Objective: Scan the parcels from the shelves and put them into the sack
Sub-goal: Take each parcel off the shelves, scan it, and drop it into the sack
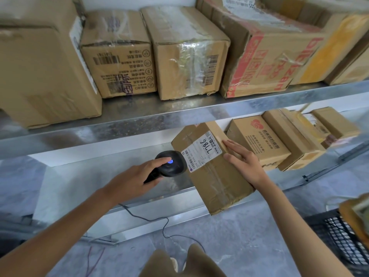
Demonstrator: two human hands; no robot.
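A long cardboard parcel [213, 172] with a white shipping label [201, 150] juts out over the front edge of the lower metal shelf [139, 198]. My right hand [242, 160] holds it by its right side, fingers straight along the top and thumb beside them. My left hand [137, 175] grips a black handheld scanner [172, 163] with a lit blue button, index finger on top. The scanner's head sits right at the label's left edge. No sack is clearly in view.
More cardboard parcels [259, 140] line the lower shelf to the right. Several larger boxes [189, 52] fill the upper shelf [179, 114]. The scanner's cable [159, 218] trails to the grey floor. A black mesh crate [339, 236] stands at the bottom right.
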